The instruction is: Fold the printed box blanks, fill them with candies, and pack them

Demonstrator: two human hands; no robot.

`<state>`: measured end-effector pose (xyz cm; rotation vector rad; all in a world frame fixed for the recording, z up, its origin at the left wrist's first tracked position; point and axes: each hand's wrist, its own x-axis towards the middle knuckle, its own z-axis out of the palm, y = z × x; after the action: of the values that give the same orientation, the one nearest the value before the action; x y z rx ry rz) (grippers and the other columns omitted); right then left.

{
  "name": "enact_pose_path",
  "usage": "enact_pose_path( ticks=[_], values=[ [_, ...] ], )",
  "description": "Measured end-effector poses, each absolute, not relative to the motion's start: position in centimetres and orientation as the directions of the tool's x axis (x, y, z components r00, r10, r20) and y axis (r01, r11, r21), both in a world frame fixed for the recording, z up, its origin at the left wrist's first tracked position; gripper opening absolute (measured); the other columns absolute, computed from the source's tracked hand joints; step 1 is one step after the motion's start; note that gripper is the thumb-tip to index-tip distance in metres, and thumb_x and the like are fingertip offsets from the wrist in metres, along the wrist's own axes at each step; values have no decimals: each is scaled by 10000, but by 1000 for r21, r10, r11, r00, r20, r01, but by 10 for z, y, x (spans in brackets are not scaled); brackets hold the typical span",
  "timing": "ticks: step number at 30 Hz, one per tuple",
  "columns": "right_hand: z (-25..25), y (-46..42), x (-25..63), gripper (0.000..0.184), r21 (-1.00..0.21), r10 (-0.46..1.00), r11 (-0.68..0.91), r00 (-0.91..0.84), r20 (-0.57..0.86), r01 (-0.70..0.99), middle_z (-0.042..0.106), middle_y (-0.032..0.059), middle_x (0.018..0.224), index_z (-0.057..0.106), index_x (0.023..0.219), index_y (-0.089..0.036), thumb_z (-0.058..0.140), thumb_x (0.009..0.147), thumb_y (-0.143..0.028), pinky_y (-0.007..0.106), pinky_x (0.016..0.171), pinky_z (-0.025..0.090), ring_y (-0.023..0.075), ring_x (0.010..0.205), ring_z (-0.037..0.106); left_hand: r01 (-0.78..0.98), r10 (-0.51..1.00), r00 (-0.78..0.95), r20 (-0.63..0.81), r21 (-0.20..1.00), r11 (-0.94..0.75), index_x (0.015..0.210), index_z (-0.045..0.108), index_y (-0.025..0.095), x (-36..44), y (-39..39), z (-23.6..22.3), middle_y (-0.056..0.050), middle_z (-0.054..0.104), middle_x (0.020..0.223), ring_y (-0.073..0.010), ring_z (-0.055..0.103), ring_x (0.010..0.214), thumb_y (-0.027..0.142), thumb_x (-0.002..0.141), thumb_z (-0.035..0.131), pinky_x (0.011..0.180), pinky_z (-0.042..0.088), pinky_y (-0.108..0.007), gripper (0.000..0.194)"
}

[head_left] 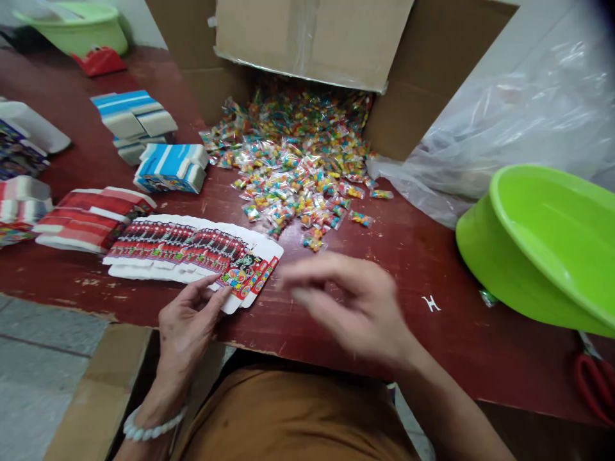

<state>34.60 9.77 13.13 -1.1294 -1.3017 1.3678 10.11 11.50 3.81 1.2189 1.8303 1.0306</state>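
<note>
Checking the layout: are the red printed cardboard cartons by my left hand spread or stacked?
Spread: the cartons overlap in a fanned row.

My right hand (pixel 355 301) is blurred; the green basin (pixel 485 243) runs past the right edge, partly hiding the red-handled scissors (pixel 581 379).

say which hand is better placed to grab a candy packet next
Probably the right hand: though blurred, it looks empty and is nearer the candy packets, while the left hand touches the fanned cartons.
</note>
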Motion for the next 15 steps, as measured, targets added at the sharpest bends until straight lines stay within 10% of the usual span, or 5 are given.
enact_pose_path(
  ticks=[3,8,15],
  values=[
    [86,130,335,242,-994,1000,19,-7,19,107,681,35,1012,686,1081,-219,617,849,-212,337,832,529,151,828,617,145,909,-315,-274,932,332,1050,659,175,101,118,40,46,626,689,-106,544,510,496,603,862,476,458,-213,587],
    [30,162,312,429,-986,993,-111,-21,-115,128,646,41,1026,605,1200,-167,687,813,-334,256,674,461,108,706,533,260,935,-282,-215,921,290,923,648,205,99,115,43,30,657,704,-124,570,562,535,697,802,475,431,-194,428],
    [52,153,300,278,-995,990,-2,-141,12,-104,547,-26,730,593,803,-178,603,859,-450,242,676,427,114,684,497,162,940,0,-341,928,336,998,698,203,98,102,72,-47,746,888,-221,667,790,507,689,822,732,522,-294,450]
  ],
)
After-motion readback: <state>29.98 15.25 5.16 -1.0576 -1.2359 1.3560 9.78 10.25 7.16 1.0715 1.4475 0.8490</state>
